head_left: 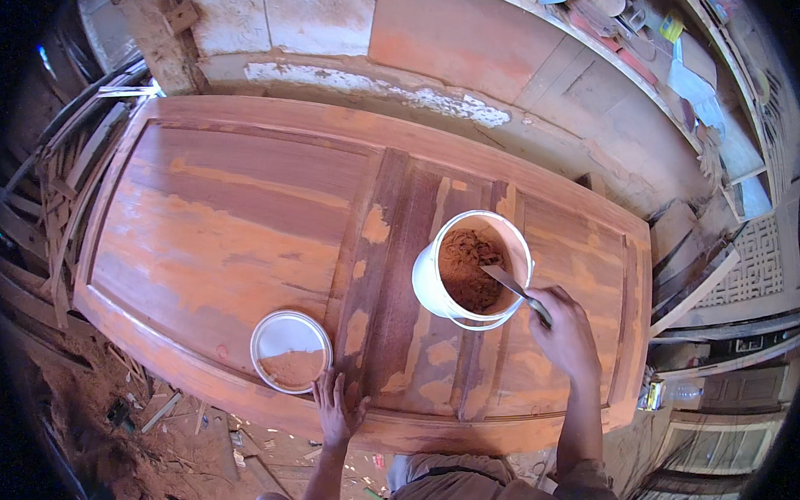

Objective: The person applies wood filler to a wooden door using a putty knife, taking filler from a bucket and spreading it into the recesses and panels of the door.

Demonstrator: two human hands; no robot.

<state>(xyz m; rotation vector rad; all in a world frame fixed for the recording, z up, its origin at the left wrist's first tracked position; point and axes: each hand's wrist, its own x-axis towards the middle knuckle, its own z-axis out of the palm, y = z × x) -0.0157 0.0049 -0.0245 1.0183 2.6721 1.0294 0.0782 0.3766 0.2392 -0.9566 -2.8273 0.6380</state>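
Orange patches (207,283) dot the door (238,159), dark wood (412,214) remaining 10 o'clock of the bucket (428,289); right hand (566,325) grips a spatula (505,280), left hand (339,409) splays at the lid (288,337).

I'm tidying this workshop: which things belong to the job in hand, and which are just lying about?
Apparently in use:
scraper, in the right hand
white bucket
brown mixture
white lid, by the left hand
panelled wooden door

Apparently lying about:
wood strips
clear bottle

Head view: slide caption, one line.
Right hand holds spatula in white bucket of reddish-brown material; left hand at edge of round white lid on wooden door.
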